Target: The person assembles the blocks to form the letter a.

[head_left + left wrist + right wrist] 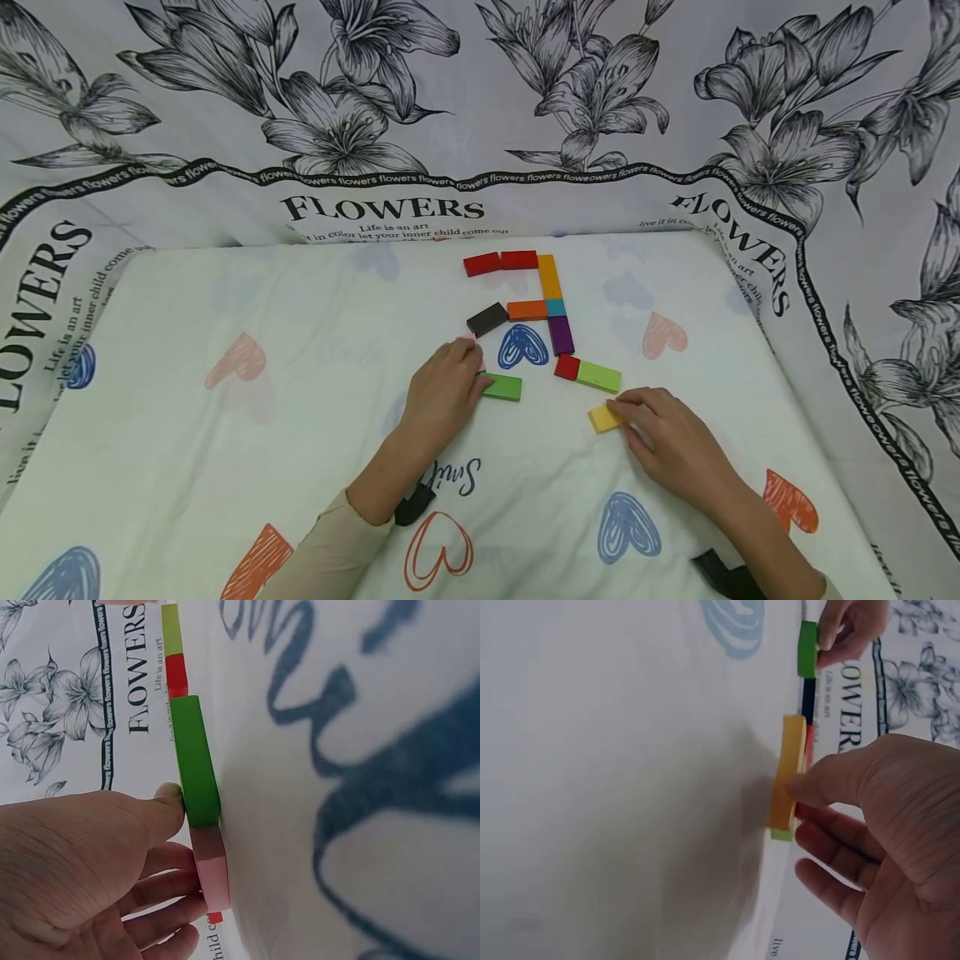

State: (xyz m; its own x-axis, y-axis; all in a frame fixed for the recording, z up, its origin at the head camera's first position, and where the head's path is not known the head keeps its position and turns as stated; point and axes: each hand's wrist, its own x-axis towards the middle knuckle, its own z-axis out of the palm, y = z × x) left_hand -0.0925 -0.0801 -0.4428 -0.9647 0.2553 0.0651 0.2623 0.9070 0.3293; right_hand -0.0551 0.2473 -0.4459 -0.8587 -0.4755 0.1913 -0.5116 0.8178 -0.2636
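Note:
My left hand is at the left end of the block line, its fingers on a mostly hidden pink block. Its thumb touches the end of a green block, which lies flat against the pink one. A yellow block is pinched between the thumb and fingers of my right hand, just below a lime green block. In the right wrist view that yellow block stands in front of the line, the thumb on its near face.
Beyond the hands a bent line runs through a black block, an orange block, a teal block, a purple block and a small red block. A yellow-orange block and two red blocks continue it at the back.

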